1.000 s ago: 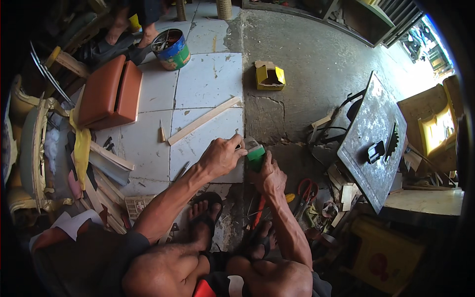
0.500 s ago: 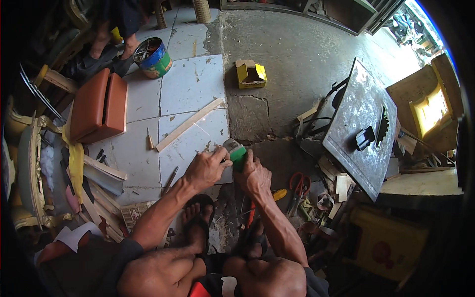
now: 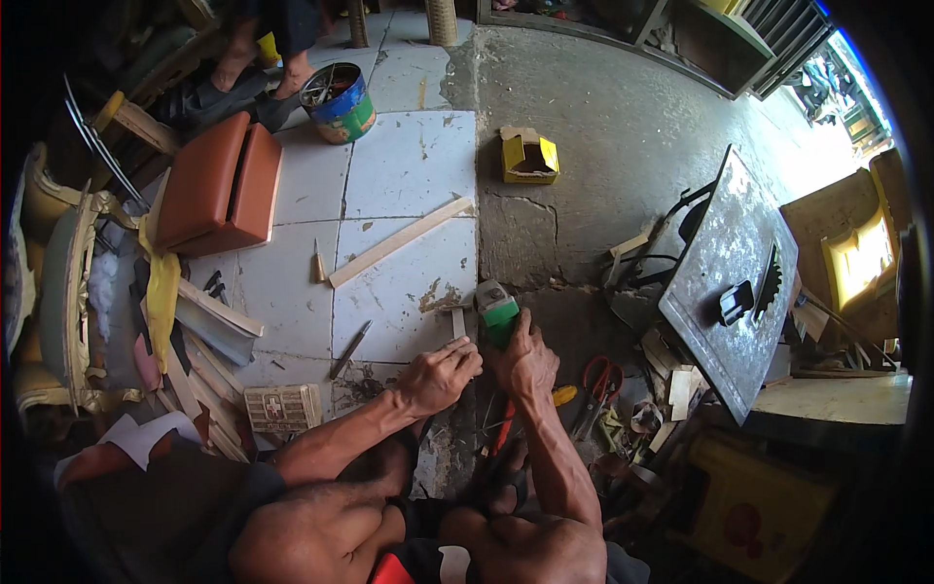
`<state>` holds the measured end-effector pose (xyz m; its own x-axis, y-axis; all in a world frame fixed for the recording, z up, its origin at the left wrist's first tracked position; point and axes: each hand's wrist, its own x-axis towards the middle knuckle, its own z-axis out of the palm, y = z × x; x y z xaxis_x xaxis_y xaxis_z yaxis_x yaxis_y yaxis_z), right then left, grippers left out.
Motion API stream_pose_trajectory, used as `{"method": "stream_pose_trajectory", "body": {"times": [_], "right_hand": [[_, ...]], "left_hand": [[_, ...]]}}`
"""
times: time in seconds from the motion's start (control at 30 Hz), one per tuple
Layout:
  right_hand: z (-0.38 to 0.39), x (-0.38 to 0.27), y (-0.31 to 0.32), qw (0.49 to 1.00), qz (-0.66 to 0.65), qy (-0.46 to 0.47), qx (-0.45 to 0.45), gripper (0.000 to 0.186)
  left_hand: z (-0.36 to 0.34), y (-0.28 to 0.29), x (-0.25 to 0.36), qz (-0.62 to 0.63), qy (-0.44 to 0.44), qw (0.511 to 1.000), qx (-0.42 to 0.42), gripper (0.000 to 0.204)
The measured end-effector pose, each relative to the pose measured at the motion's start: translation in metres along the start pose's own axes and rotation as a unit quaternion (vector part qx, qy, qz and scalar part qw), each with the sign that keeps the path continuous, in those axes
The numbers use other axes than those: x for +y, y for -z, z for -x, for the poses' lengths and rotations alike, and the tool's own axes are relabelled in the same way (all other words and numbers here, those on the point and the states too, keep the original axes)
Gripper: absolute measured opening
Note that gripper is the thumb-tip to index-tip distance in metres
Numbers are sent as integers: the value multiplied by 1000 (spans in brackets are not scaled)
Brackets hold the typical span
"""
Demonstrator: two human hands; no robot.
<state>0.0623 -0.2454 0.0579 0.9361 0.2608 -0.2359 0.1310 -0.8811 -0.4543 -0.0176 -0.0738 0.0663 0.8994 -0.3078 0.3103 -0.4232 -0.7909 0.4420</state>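
Observation:
My right hand (image 3: 526, 364) is closed around a green tool with a grey head (image 3: 497, 310), shaped like a staple gun; my fingers hide its lower part. Just left of it, my left hand (image 3: 444, 374) pinches a thin pale strip (image 3: 458, 324) that points away from me. A short crosspiece shows at the strip's far end. Both hands are low over the floor, in front of my knees, with a small space between them. Beneath my right hand runs an orange-red length (image 3: 504, 428), perhaps a hose.
A wooden batten (image 3: 401, 241), an awl (image 3: 318, 265) and an open yellow box (image 3: 530, 158) lie ahead. At right stands a table with a toothed saw blade (image 3: 771, 279); red-handled scissors (image 3: 600, 384) lie nearer. Left are a brown cushioned block (image 3: 204, 190) and a tin bucket (image 3: 339, 105). Another person's feet (image 3: 233, 70) are beyond.
My left hand has drawn back toward me from the green tool, and the pale strip now shows in its fingers. My right hand still holds the tool. The whole view has shifted slightly.

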Motion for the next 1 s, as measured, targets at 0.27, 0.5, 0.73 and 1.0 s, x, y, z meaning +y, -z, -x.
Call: {"method": "stream_pose_trajectory", "body": {"times": [0.27,0.5,0.73,1.0], "right_hand": [[6,0,-10,1000,-16,-10,-3,86],[13,12,-15,1000,-31,-3,0,85],[19,21,-4,990,-94,-101,-26,88],[36,43,-8,945,-283,-154,-57,90]], "left_hand": [[-10,10,-2,21,16,1000,12,14],[-19,21,-3,79,98,992,-26,15],[-56,54,-103,227,353,903,89,18],[18,14,-217,399,574,710,80,24]]}}
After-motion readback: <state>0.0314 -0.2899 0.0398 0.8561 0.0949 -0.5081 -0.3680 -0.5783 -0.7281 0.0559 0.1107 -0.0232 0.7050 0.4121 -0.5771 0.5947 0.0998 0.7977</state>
